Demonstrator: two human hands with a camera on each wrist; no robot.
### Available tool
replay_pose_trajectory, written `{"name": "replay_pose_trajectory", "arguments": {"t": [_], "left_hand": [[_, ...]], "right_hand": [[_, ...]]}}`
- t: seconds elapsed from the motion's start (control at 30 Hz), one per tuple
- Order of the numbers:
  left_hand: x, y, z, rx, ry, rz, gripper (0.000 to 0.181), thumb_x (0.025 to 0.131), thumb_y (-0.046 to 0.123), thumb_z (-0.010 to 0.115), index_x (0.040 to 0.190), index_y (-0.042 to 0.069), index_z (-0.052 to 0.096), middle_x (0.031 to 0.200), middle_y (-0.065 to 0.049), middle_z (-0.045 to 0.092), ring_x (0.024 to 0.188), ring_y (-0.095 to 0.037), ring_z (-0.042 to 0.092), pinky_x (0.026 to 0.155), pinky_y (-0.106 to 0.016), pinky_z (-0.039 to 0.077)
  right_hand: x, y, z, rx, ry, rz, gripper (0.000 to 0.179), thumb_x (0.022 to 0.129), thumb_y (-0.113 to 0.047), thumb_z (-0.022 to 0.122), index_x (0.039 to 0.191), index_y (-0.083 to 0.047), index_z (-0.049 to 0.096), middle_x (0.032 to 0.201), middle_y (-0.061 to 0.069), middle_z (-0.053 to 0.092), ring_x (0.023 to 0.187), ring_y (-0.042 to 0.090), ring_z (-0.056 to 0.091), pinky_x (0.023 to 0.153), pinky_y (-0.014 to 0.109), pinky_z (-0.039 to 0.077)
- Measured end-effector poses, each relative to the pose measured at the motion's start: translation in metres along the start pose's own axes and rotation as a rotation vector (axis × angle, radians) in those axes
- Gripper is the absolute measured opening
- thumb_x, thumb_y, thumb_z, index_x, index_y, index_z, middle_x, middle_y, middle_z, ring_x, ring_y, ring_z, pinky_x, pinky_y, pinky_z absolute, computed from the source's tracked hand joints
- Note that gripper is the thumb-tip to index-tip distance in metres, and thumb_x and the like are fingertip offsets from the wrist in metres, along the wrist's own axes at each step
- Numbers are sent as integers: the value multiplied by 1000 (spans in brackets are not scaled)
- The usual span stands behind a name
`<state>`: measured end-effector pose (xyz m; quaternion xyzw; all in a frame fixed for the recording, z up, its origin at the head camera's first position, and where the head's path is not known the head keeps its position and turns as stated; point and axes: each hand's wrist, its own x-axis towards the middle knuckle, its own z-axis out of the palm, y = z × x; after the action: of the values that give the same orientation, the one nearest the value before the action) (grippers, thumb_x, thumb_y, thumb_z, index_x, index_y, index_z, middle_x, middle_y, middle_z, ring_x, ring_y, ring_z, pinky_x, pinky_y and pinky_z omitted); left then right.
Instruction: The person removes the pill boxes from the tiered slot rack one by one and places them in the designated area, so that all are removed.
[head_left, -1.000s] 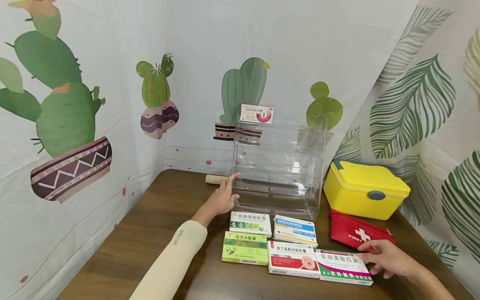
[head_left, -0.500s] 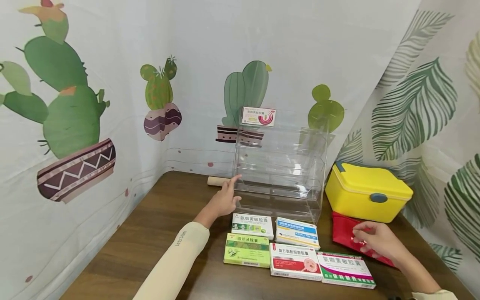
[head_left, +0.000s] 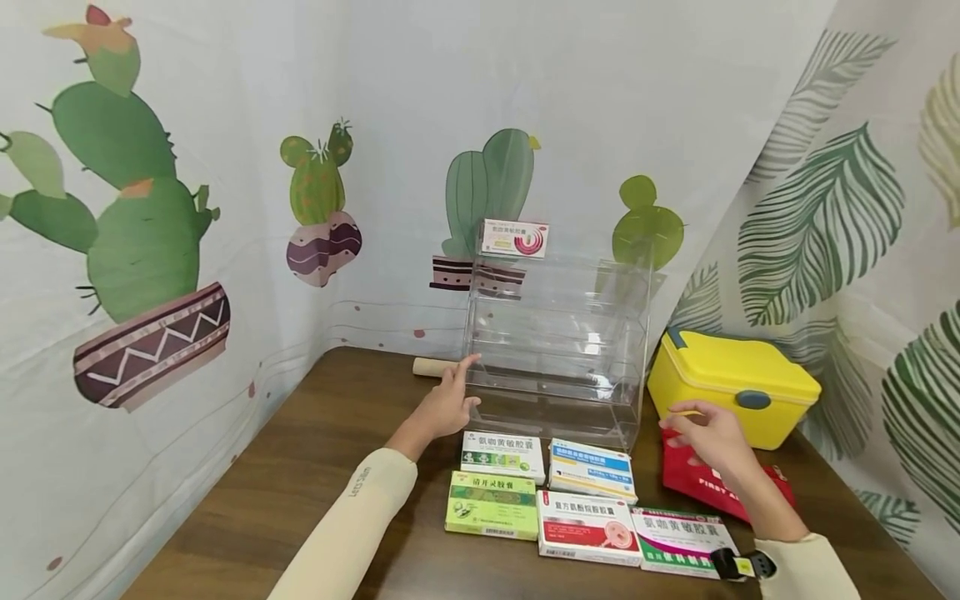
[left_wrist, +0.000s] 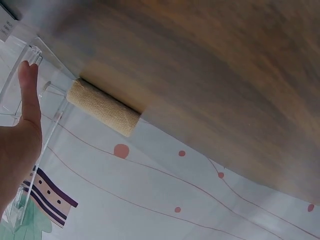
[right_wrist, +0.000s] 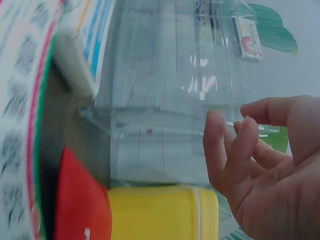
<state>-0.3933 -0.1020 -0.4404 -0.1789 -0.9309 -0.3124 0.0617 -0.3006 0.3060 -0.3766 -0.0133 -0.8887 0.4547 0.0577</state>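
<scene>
A clear plastic tiered rack (head_left: 558, 342) stands at the back of the table, with a white-and-pink medicine box (head_left: 513, 239) on its top tier at the left. My left hand (head_left: 448, 407) is at the rack's left side, fingers extended along its edge; the left wrist view shows a finger (left_wrist: 30, 95) against the clear panel. My right hand (head_left: 712, 442) is raised above the red first-aid pouch (head_left: 693, 483), its fingers loosely bent. In the right wrist view, nothing lies between the right hand's fingertips (right_wrist: 216, 120). A pink-and-green medicine box (head_left: 678, 533) lies below my right wrist.
More medicine boxes lie before the rack: a green-and-white one (head_left: 501, 456), a blue-and-white one (head_left: 591, 468), a lime one (head_left: 491, 504) and a red-and-white one (head_left: 588, 529). A yellow case (head_left: 720, 383) stands right of the rack. A beige roll (head_left: 431, 367) lies behind my left hand.
My right hand has lifted off the pink-and-green box and moved up and left, over the red pouch. The left hand has stayed at the rack's side.
</scene>
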Motion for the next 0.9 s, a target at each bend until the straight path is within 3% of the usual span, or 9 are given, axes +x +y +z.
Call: {"name": "replay_pose_trajectory", "arguments": {"t": [0.23,0.47,0.67,0.73,0.9], "left_hand": [[-2,-1,1,-1,-1,5,77,103,24,55,157,39,2,144,-29,34,44,-14,37,42,-28,35],[-1,0,0,-8,4,10,76,103,24,55,157,38,3,142,-28,34,44,-14,37,43,-28,35],[-1,-1,0,-4,2,10,76,103,22,55,157,36,4,142,-28,34,45,-14,38,43,-28,35],[-1,-1,0,-3,8,10,76,103,21,56,157,37,4,141,-28,35,45,-15,38,43,-28,36],[0,0,1,12,3,2,75,103,24,54,157,37,3,142,-28,35,46,-15,40,44,-28,37]], "right_hand": [[12,-23,13,97,44,-20,51,99,-39,60,133,-2,55,114,16,70,80,13,70,56,33,54],[21,-56,27,208,162,-51,58,94,-46,66,136,-7,56,117,14,68,74,8,69,56,31,55],[36,-80,39,274,245,-102,51,93,-40,69,131,-8,61,102,-3,69,69,2,66,55,26,54],[42,-88,43,293,271,-118,50,93,-39,69,131,-9,61,106,-1,70,71,1,66,55,25,54],[55,-103,48,292,313,-140,50,94,-39,68,134,-10,60,124,16,66,76,4,67,55,23,54]]}}
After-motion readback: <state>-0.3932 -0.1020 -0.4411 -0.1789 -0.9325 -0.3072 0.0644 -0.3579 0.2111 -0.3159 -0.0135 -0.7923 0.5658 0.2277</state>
